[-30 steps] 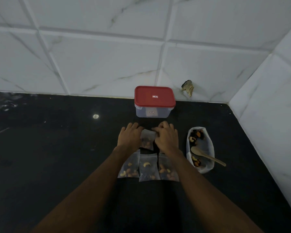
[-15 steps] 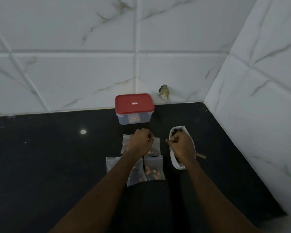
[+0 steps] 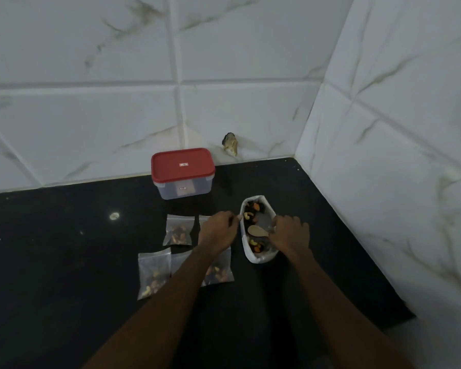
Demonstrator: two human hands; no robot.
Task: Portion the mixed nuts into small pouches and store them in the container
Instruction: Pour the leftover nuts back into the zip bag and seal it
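A: Left to right, quick.
B: Filled pouches (image 3: 153,272) on the counter (image 3: 64,262), left of centre. One is partly under the left forearm. The container (image 3: 184,190) sits above them at the wall with its red lid (image 3: 183,166) on. My guess is nothing is stored yet.
A: Hands?
B: Left hand (image 3: 218,230) is at the left rim of the white nut bag (image 3: 258,258), fingers curled. Can't tell if they pinch anything. Right hand (image 3: 290,234) is at the right rim, fingers wrapped on the wooden spoon (image 3: 257,230) handle.
A: Key relation?
B: Spoon lies crosswise, bowl pointing left, handle running right into the right hand. Bag's long axis runs top to bottom. Mixed nuts (image 3: 250,211) are heaped at both ends, spoon bowl between them. Pouches are left of the bag, nearer the left hand.
A: Change?
B: Half a second ago the left hand lay on the upper pouches and the right covered the bag's middle. Both have since shifted right, and the spoon bowl is now exposed.
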